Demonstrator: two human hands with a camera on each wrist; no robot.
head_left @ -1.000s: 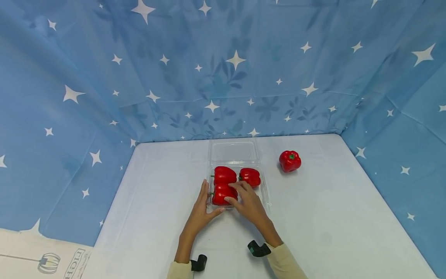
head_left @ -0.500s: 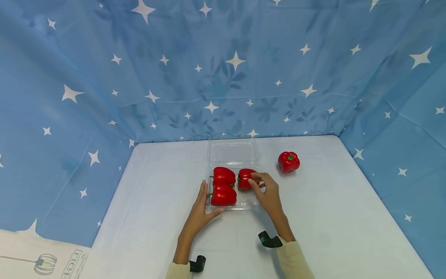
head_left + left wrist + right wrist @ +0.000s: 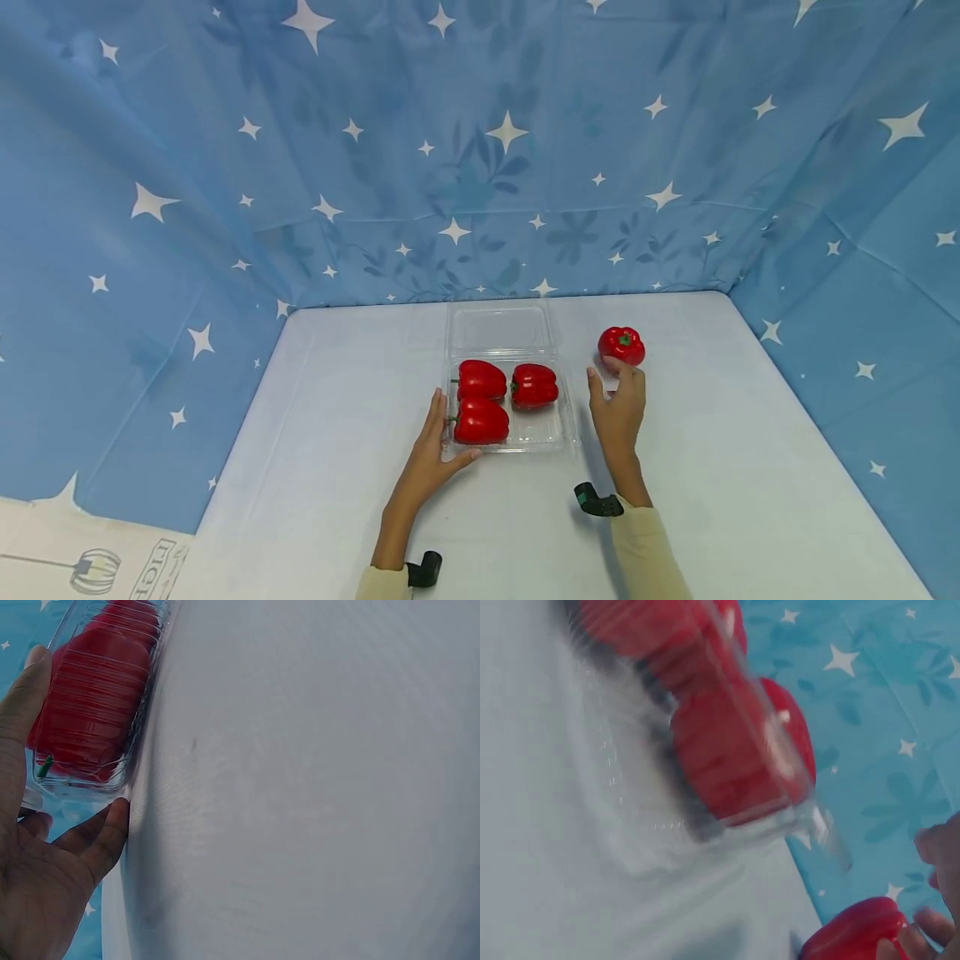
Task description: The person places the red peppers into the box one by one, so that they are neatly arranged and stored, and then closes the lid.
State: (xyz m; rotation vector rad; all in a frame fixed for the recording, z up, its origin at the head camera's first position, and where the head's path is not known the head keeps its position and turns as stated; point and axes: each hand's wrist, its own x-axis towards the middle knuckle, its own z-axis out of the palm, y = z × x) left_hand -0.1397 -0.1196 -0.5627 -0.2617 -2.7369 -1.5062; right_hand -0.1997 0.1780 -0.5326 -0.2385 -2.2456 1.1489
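Observation:
A clear plastic clamshell box lies with its lid folded back. Inside are three red bell peppers: one at front left, one at back left, one at back right. Along the box's left side and front corner, my left hand rests with straight fingers and the thumb spread apart, touching its wall. A loose red bell pepper sits right of the box. My right hand is just in front of it, fingers parted; whether they touch it I cannot tell.
The transparent lid lies behind the box. White cloth covers the table. A blue star-patterned curtain rises behind the table and at its sides.
My right hand has moved from the front left pepper past the back right one and over to the loose pepper. My left hand has stayed at the box.

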